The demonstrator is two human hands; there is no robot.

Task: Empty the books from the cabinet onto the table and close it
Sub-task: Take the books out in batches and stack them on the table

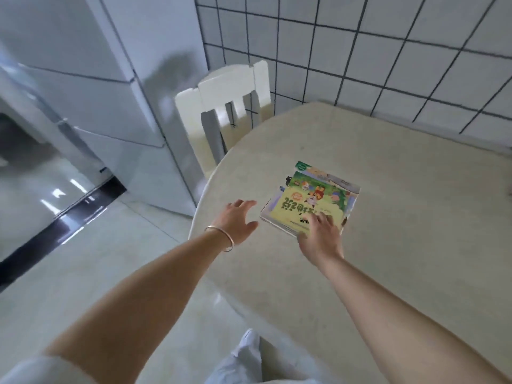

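Note:
A small stack of thin picture books lies flat on the round cream table, its top cover yellow and green with cartoon animals. My right hand rests on the stack's near edge, fingers spread over the cover and gripping the near corner. My left hand, with a bangle on the wrist, hovers open just left of the stack above the table's edge, not touching the books. No cabinet interior is visible in this view.
A white slatted chair stands at the table's far left side. Tall white cabinet fronts fill the left. A tiled wall runs behind the table. Glossy floor with a dark strip lies at the left.

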